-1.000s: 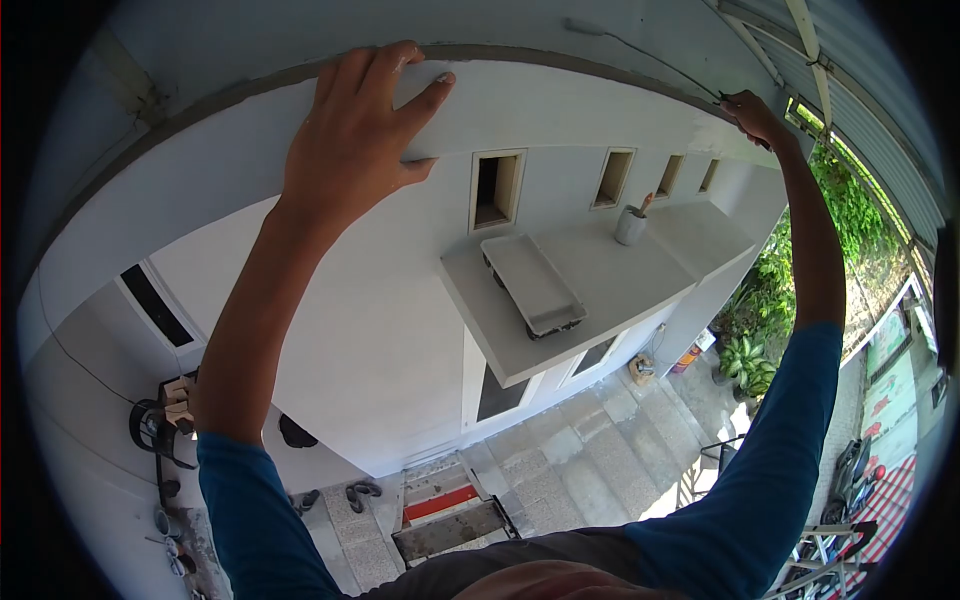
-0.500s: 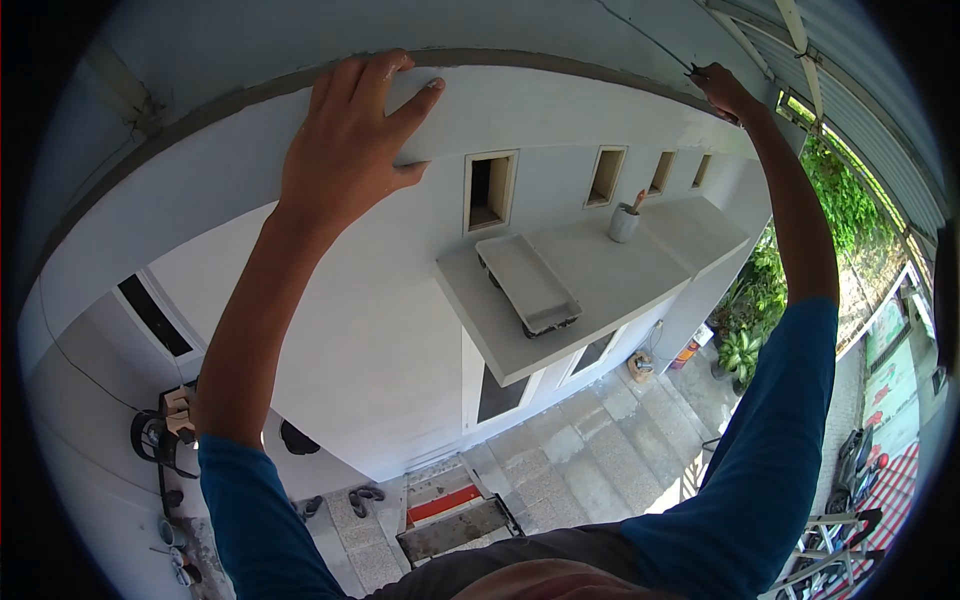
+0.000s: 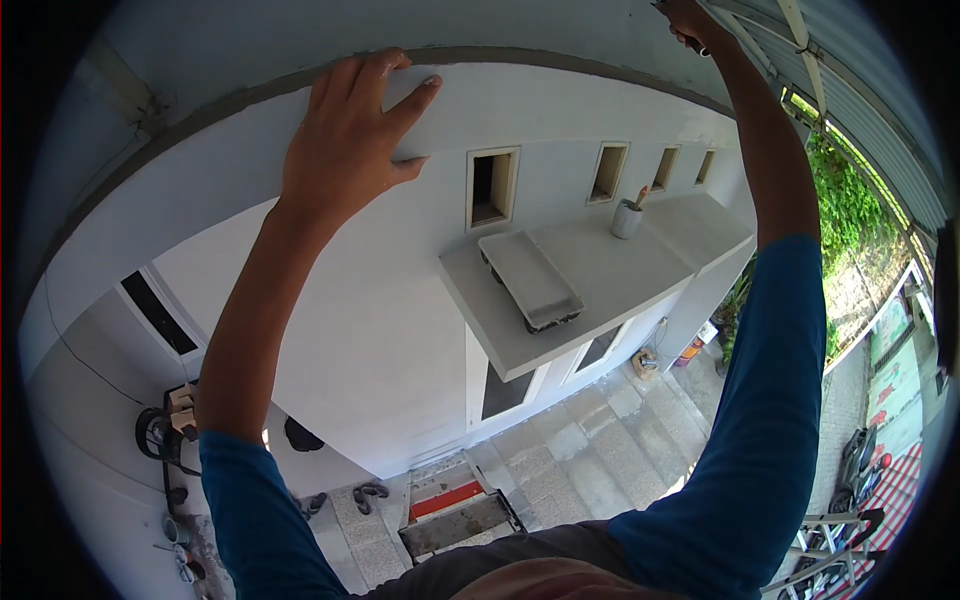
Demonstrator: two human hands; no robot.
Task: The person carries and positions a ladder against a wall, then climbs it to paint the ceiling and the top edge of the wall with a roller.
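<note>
My left hand (image 3: pixel 350 135) rests with spread fingers on the wall's upper edge, its fingertips at the grey ledge strip (image 3: pixel 520 57). Near the top right, my right hand (image 3: pixel 688 25) is closed round a small dark tool, only partly visible. Below, on a grey concrete canopy (image 3: pixel 620 275), lie a whitish paint tray (image 3: pixel 530 280) and a white pot (image 3: pixel 626 220) with a brush (image 3: pixel 642 196) standing in it.
Small square openings (image 3: pixel 490 188) line the white wall. Far below are a tiled floor (image 3: pixel 590 440), shoes (image 3: pixel 368 495) and a red-striped item (image 3: pixel 445 499). A metal ladder or frame (image 3: pixel 835 535) and a motorbike (image 3: pixel 855 460) stand lower right. Plants (image 3: pixel 850 200) grow at right.
My right hand has moved up and slightly left, off the ledge strip toward the top of the view. My left hand stays where it was.
</note>
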